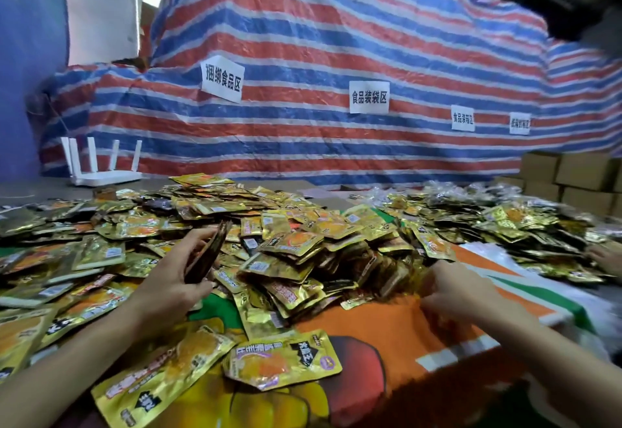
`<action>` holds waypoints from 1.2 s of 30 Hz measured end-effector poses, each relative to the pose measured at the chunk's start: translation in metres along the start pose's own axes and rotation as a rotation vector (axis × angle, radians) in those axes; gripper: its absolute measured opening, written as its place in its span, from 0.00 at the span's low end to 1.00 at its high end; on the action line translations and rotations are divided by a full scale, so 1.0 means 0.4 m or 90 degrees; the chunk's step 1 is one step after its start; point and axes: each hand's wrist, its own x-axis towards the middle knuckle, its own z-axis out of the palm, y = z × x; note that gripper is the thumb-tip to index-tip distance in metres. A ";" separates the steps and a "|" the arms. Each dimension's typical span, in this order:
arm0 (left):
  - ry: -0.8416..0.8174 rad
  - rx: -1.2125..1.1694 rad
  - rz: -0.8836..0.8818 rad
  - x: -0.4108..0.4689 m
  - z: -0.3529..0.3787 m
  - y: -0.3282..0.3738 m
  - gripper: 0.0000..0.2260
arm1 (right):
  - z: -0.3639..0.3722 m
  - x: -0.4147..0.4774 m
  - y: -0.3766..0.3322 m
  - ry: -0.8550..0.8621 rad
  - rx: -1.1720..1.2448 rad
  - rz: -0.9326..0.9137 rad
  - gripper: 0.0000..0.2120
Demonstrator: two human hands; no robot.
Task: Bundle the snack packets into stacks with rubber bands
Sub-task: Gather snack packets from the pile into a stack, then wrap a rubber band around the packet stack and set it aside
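Packet stack — in left hand

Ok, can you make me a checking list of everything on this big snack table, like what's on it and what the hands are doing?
Surface: table under an orange and green printed sheet, mostly buried in packets.
Job's things: a big heap of gold snack packets; a small stack stood on edge in the left hand; rubber bands: nothing seen.
Clutter: white router with antennas at the back left.
Hands: left hand grips the stack; right hand reaches into the heap's edge, blurred, grip unclear.
Cables: nothing seen.
Surroundings: red, white and blue striped tarp with paper signs; cardboard boxes at the right.
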 end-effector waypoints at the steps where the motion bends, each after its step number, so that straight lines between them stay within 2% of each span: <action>1: -0.001 -0.002 -0.004 0.001 -0.001 -0.004 0.33 | 0.013 0.000 0.009 -0.006 0.009 0.000 0.04; 5: -0.002 0.005 0.004 0.008 -0.003 -0.016 0.32 | 0.028 0.001 0.019 0.047 -0.004 -0.025 0.04; 9: -0.001 0.009 0.007 0.011 -0.010 -0.020 0.31 | 0.026 -0.006 0.008 0.079 -0.107 -0.055 0.05; 16: 0.005 -0.035 -0.002 0.013 -0.011 -0.016 0.31 | 0.006 -0.003 0.021 0.266 -0.093 -0.062 0.07; 22: -0.001 0.012 0.013 0.007 -0.011 0.003 0.30 | -0.007 0.007 0.008 0.278 -0.126 -0.036 0.08; 31: -0.016 0.001 -0.012 -0.004 -0.010 0.030 0.29 | -0.037 -0.004 -0.017 0.310 0.008 -0.075 0.06; 36: -0.002 -0.076 -0.040 -0.001 -0.009 0.030 0.28 | -0.073 -0.019 -0.074 0.396 0.088 -0.117 0.03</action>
